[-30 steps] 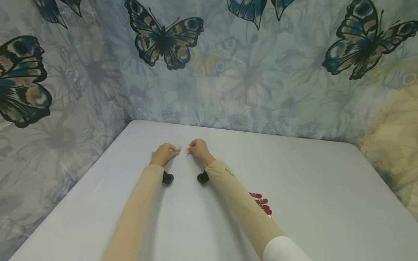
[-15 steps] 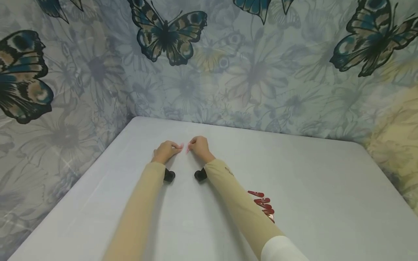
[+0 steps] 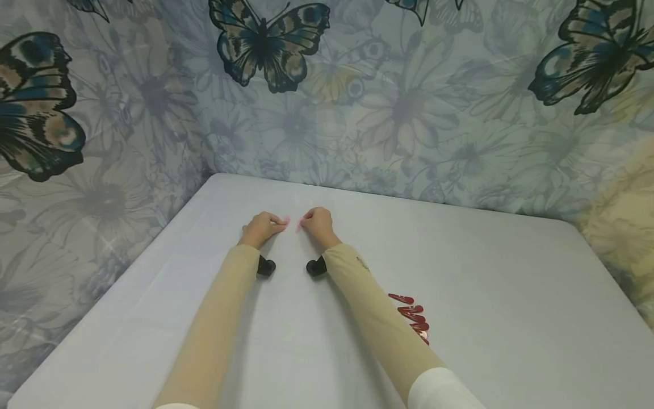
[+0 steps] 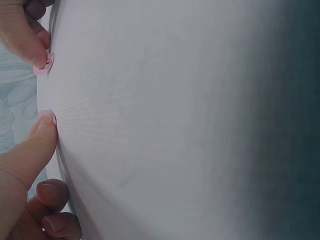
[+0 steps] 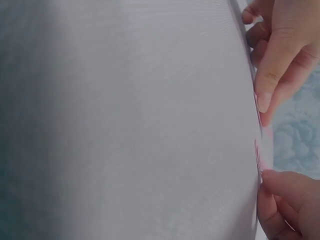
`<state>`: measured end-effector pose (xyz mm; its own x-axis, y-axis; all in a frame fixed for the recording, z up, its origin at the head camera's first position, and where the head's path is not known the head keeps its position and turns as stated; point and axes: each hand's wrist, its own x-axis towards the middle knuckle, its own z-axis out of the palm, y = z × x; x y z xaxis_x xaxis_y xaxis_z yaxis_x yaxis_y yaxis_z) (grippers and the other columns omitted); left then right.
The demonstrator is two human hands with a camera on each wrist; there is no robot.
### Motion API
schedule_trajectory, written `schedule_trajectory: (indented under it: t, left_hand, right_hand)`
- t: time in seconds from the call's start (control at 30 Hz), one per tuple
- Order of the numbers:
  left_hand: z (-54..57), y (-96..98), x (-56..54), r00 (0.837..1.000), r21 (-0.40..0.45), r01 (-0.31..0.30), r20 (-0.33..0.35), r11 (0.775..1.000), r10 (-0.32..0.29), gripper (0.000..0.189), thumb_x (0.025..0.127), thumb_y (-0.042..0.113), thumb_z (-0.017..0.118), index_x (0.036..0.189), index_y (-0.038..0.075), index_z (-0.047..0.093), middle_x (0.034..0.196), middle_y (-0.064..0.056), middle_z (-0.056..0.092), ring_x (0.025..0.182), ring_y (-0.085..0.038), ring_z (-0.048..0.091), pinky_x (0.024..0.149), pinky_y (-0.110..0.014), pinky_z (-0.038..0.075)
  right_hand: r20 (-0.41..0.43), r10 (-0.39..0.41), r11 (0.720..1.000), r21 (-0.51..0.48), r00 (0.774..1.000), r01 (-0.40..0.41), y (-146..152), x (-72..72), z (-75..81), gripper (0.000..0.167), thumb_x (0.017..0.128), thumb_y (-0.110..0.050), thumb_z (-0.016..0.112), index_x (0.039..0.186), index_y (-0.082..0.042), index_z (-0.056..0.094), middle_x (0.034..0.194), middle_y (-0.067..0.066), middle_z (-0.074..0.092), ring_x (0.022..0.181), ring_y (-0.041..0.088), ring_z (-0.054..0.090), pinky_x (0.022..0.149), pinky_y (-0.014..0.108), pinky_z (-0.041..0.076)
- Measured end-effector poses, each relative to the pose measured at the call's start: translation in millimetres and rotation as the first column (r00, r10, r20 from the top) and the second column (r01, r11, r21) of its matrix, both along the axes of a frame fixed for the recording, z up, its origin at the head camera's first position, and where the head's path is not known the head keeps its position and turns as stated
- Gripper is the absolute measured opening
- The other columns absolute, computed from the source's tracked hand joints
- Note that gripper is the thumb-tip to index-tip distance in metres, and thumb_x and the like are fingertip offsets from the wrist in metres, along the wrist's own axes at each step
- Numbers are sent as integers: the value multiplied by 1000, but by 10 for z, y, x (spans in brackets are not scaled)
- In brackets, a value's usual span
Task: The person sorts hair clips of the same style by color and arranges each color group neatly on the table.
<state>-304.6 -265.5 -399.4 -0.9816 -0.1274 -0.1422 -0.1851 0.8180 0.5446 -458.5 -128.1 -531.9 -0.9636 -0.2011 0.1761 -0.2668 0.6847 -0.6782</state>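
Note:
My left hand [image 3: 263,229] pinches a pink hair clip [image 3: 286,220] between thumb and fingertips, over the far left part of the white table. Just right of it, my right hand [image 3: 319,226] pinches a second pink hair clip [image 3: 300,224]. A narrow gap separates the two clips. The left wrist view shows the right hand's clip [image 4: 49,61] above and the left thumb pressed on its own clip [image 4: 46,112] below. Fingers cover much of both. Beside my right forearm lie several red snap hair clips [image 3: 411,316], fanned out and partly hidden by the sleeve.
The white table [image 3: 490,272] meets a butterfly-patterned wall covering [image 3: 398,125] at its back and left edges. A black wrist camera [image 3: 265,267] sits under the left cuff, and another black camera [image 3: 316,267] under the right one.
The head view has tilted down slightly, so the table's far edge and the wall sit higher in it. Both hands keep their pinch on the pink hair clips, almost in place.

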Motion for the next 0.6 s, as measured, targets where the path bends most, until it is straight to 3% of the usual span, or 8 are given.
schedule_trajectory:
  t: [0.13,0.23,0.3,0.37,0.4,0.47,0.53,0.6]
  left_hand:
    - [9,8,13,1000,8,1,-14,1000,-1,39,95,40,60,119,11,69,144,-17,52,137,-41,43,108,-68,25]
    - [15,7,24,1000,14,-2,-15,1000,2,39,95,39,61,119,10,69,144,-17,52,138,-41,42,108,-69,23]
    - [14,5,31,1000,16,-7,-15,1000,7,39,95,40,61,119,11,69,144,-17,52,138,-41,42,109,-70,22]
    - [11,8,36,1000,14,-6,-12,1000,7,39,95,40,60,120,11,69,145,-17,52,137,-42,42,109,-70,23]
    - [11,9,37,1000,14,-5,-13,1000,5,39,95,40,60,120,11,69,145,-17,51,137,-42,42,108,-70,23]
    - [8,14,36,1000,12,-1,-17,1000,1,40,96,41,60,120,11,69,145,-18,51,137,-42,43,108,-69,24]
    - [7,15,34,1000,11,3,-17,1000,-3,40,95,41,60,120,11,69,145,-18,51,137,-42,43,107,-69,25]
    - [9,12,31,1000,10,6,-16,1000,-6,40,95,41,60,120,11,69,146,-18,50,137,-42,42,108,-69,24]
  right_hand:
    - [11,20,999,-47,1000,-19,21,-114,-128,17,76,-29,83,67,-19,74,67,-7,68,65,10,56,59,24,44]
    - [75,22,999,-31,997,-20,33,31,46,15,77,-28,83,74,-15,77,75,-2,72,72,14,60,66,28,48]
    - [39,36,998,-49,999,-34,52,114,122,16,75,-28,84,72,-14,77,73,-2,72,70,14,60,64,27,47]
    - [92,58,997,-52,994,-53,100,307,379,15,76,-26,84,73,-12,77,75,-1,73,73,15,61,68,27,49]
    - [103,68,996,-66,992,-61,111,310,418,16,76,-26,83,72,-12,77,75,-1,73,72,15,60,66,27,49]
    - [102,60,996,-75,993,-52,149,538,661,13,77,-20,82,71,-9,77,75,2,73,72,15,61,65,26,48]
    - [168,37,998,-53,985,-29,178,767,942,12,79,-16,80,78,-4,78,84,8,76,80,19,64,70,28,51]
    - [149,17,999,-49,989,-9,188,894,1055,12,79,-13,77,81,-1,78,88,12,76,83,22,65,71,28,51]
